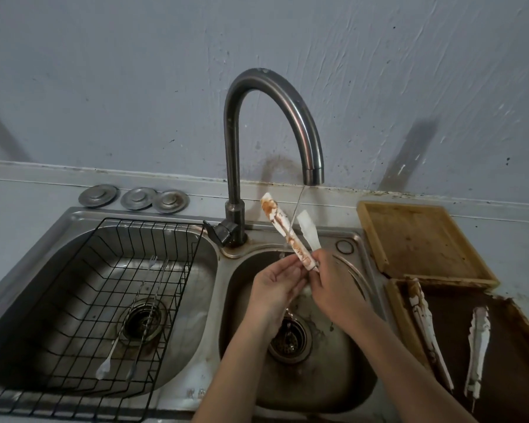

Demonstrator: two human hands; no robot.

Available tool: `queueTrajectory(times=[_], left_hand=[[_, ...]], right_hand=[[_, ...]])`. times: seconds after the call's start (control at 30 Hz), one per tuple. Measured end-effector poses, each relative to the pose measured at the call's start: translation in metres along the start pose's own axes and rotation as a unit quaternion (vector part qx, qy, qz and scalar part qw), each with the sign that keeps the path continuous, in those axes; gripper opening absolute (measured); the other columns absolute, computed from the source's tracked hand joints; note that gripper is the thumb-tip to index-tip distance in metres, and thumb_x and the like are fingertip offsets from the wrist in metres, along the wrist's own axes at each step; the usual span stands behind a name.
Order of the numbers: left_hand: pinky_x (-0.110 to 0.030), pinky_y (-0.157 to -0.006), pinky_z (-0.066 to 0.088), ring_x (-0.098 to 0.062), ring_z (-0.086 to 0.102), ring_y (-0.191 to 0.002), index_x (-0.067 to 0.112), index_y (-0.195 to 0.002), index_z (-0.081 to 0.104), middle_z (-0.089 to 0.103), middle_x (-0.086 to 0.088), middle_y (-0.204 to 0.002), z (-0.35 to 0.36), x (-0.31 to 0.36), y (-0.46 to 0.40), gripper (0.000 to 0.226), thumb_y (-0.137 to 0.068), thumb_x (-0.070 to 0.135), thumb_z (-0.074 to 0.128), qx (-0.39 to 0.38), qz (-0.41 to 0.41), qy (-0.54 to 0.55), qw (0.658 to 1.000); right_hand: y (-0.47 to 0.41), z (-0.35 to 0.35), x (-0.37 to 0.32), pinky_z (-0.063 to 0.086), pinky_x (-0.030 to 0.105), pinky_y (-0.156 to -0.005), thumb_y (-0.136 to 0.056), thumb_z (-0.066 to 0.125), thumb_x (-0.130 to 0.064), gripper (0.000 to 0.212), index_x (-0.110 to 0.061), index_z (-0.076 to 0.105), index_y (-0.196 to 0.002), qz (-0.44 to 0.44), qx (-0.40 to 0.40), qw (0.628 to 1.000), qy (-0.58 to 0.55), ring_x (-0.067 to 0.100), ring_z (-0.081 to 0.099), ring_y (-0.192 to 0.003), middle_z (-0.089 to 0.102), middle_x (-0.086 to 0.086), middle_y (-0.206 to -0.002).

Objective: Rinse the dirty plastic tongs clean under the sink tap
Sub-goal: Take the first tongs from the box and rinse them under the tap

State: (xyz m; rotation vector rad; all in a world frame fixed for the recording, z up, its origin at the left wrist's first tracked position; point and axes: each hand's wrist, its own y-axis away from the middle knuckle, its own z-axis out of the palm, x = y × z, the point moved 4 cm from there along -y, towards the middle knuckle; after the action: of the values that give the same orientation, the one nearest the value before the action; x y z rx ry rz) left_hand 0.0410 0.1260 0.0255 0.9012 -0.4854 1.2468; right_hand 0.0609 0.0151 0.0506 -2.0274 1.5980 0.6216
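White plastic tongs (280, 222), smeared with brown sauce on one arm, point up and away over the right sink basin (345, 355). A thin stream of water falls from the curved tap's spout (313, 172) onto the tongs. My right hand (327, 282) grips the tongs at their hinge end. My left hand (275, 285) is beside it, palm up, its fingertips touching the same lower end of the tongs.
A black wire rack (98, 288) with a fork and thin utensils fills the left basin. Three metal drain plugs (135, 196) lie behind it. On the right counter are a wooden tray (419, 239) and a sauce-filled tray (501, 355) holding two more dirty tongs.
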Motion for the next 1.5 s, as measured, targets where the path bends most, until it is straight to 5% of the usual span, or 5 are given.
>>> queueTrajectory(times=[0.27, 0.93, 1.13, 1.3, 1.5], left_hand=[[-0.041, -0.087, 0.056, -0.025, 0.071, -0.094, 0.007, -0.107, 0.065, 0.075, -0.012, -0.098, -0.022, -0.011, 0.001, 0.037, -0.076, -0.013, 0.066, 0.053, -0.002, -0.036, 0.998], [-0.033, -0.081, 0.052, -0.018, 0.067, -0.083, 0.018, -0.091, 0.073, 0.077, -0.005, -0.086, -0.037, -0.005, -0.016, 0.016, -0.091, 0.012, 0.058, 0.088, 0.026, -0.072, 0.993], [-0.021, -0.058, 0.051, -0.01, 0.064, -0.063, 0.003, -0.101, 0.066, 0.072, -0.004, -0.074, -0.038, 0.008, -0.019, 0.015, -0.091, 0.006, 0.056, 0.116, 0.063, -0.039, 0.991], [-0.02, -0.058, 0.051, -0.016, 0.063, -0.068, 0.008, -0.087, 0.069, 0.07, -0.01, -0.077, -0.033, 0.006, -0.017, 0.015, -0.092, 0.012, 0.056, 0.098, 0.064, -0.039, 0.992], [-0.014, -0.049, 0.048, -0.005, 0.064, -0.057, 0.01, -0.087, 0.069, 0.072, 0.004, -0.064, -0.032, 0.006, -0.013, 0.013, -0.089, 0.006, 0.058, 0.086, 0.059, -0.056, 0.993]], right_hand=[[0.005, 0.023, 0.002, 0.053, 0.028, -0.054, -0.091, 0.048, -0.017, 0.023, -0.021, 0.046, -0.114, 0.01, -0.069, 0.998, -0.007, 0.008, 0.061, -0.064, 0.063, -0.005, -0.083], [-0.015, 0.029, -0.014, 0.033, 0.019, -0.045, -0.091, 0.047, -0.041, 0.02, -0.024, 0.049, -0.08, 0.018, 0.062, 0.997, 0.043, 0.004, 0.05, -0.049, 0.052, -0.011, -0.058], [-0.014, 0.036, -0.01, 0.03, 0.014, -0.045, -0.094, 0.045, -0.031, 0.017, -0.017, 0.055, -0.093, 0.0, 0.017, 1.0, -0.003, 0.002, 0.05, -0.05, 0.052, -0.012, -0.061], [-0.016, 0.027, -0.011, 0.041, 0.028, -0.046, -0.087, 0.049, -0.048, 0.029, -0.022, 0.057, -0.078, 0.019, 0.043, 0.999, 0.01, 0.009, 0.053, -0.051, 0.056, -0.005, -0.056], [-0.016, 0.023, -0.003, 0.027, 0.02, -0.047, -0.095, 0.041, -0.033, 0.024, -0.024, 0.056, -0.079, 0.035, 0.048, 0.998, 0.013, 0.005, 0.048, -0.054, 0.05, -0.012, -0.06]])
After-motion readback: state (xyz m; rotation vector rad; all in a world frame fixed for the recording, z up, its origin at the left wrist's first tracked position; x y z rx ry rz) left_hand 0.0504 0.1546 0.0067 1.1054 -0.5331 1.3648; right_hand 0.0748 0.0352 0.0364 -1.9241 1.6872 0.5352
